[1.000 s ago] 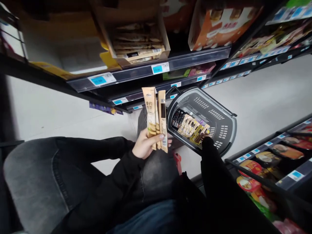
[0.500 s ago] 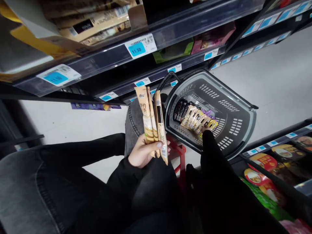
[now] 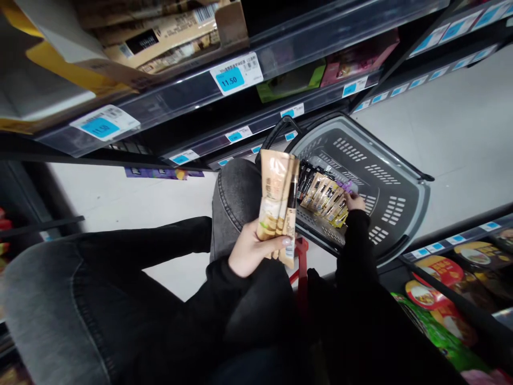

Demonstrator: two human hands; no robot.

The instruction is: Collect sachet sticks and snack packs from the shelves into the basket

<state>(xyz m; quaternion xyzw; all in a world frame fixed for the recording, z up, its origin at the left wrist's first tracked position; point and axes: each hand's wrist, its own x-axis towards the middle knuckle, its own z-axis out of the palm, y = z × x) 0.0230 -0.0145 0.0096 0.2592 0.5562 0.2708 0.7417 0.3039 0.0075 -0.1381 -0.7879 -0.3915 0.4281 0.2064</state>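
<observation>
Several beige drink-powder sachets (image 3: pixel 273 195) stand upright in my left hand (image 3: pixel 256 248), whose thumb and fingers are closed round their lower ends. My right hand (image 3: pixel 355 202) reaches down into a grey shopping basket (image 3: pixel 385 174). Its fingers are at the right end of a row of sachets (image 3: pixel 323 195) lying in the basket, beside a purple packet (image 3: pixel 345 186). The row has black, beige and yellow packets. Whether the right fingers grip a packet is too small to make out.
Dark shelves with price tags (image 3: pixel 235 74) run across the top, holding an opened carton (image 3: pixel 230 27) of beige sachets. A lower shelf with round-lidded food packs (image 3: pixel 436 270) lies at the right. My bent knee (image 3: pixel 236 192) is beside the basket.
My left hand has shifted right and turned the sachets, which now sit closer together. My right hand has moved up and right along the row in the basket. The view has shifted slightly.
</observation>
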